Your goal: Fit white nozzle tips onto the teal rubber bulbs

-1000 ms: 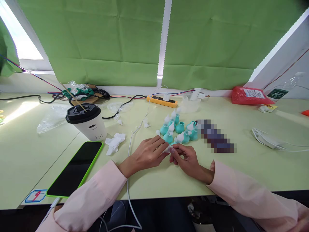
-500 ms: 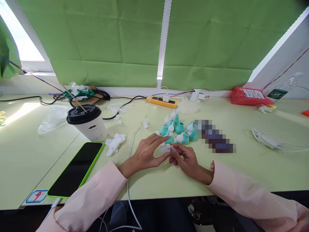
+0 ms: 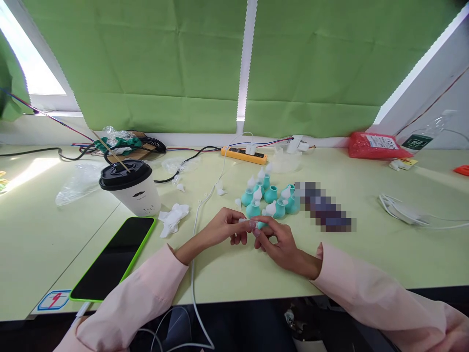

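Note:
My left hand (image 3: 225, 227) and my right hand (image 3: 280, 244) meet above the near middle of the table, fingertips almost touching. Both are closed in a pinch around a small whitish plastic piece (image 3: 242, 221), mostly covered by the fingers. A bit of teal shows beside my right index finger; whether it is held cannot be made out. Just beyond the hands stand several teal squeeze bulbs (image 3: 252, 209), most with white pointed nozzles (image 3: 257, 194) in their necks. One bulb (image 3: 271, 194) has an open neck. A loose white nozzle (image 3: 221, 189) lies left of them.
A white cable (image 3: 196, 234) runs past my left wrist. Left are crumpled tissue (image 3: 174, 219), a phone (image 3: 113, 259) and a lidded paper cup (image 3: 137, 190). A blurred-out item (image 3: 326, 208) lies right of the bulbs. Farther back are a power strip (image 3: 244, 155) and red package (image 3: 377, 145).
My left hand's fingers, spread around the whitish piece before, have closed in on it and now cover most of it. My right hand has stayed in nearly the same place.

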Motion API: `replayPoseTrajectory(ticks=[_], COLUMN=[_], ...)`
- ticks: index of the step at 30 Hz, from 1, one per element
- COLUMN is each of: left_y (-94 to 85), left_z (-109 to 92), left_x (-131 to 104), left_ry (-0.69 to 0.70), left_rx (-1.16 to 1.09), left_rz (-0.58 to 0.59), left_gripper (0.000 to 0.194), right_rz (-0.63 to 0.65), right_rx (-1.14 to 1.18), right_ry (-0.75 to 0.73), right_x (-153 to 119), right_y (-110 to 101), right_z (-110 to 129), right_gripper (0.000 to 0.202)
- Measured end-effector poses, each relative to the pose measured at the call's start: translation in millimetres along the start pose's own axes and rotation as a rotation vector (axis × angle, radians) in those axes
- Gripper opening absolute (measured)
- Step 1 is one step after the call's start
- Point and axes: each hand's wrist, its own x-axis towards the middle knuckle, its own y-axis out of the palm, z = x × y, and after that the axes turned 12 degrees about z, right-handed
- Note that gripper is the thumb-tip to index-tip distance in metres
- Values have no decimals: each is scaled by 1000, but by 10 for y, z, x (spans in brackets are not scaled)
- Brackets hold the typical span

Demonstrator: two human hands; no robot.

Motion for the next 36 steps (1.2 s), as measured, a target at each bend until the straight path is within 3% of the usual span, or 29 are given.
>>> replayPoseTrajectory(ticks=[17, 36], left_y=[10, 10], left_z=[11, 48], left_x=[-9, 1], left_ry=[69, 103], left_rx=[44, -80], left_rz=[50, -63], left_gripper=[29, 24], right_rz=[12, -22], right_rx=[-65, -41], right_ry=[-59, -37], right_x=[-2, 13], right_y=[-7, -4], right_z=[-25, -11], right_gripper=[20, 22])
